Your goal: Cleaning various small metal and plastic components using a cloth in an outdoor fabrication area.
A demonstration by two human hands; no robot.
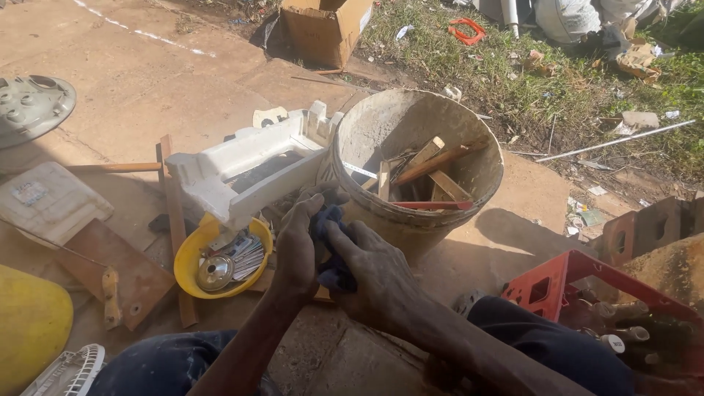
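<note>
My left hand [297,246] and my right hand [374,275] meet low in the middle of the view, both closed around a crumpled dark blue cloth [334,246] between them. Just beyond the hands stands a dirty white bucket [411,121] holding several wooden sticks and tools. A white foam packing block [249,172] lies left of the bucket, above a yellow bowl [187,260] filled with metal bits and a round metal lid. My knees in dark trousers show at the bottom edge.
A red plastic crate [568,282] with bottles sits at the right. A wooden board [121,271] with a hinge, a white square lid [48,202], a grey hubcap [29,106] and a yellow object [29,323] lie left. A cardboard box [323,29] stands by littered grass.
</note>
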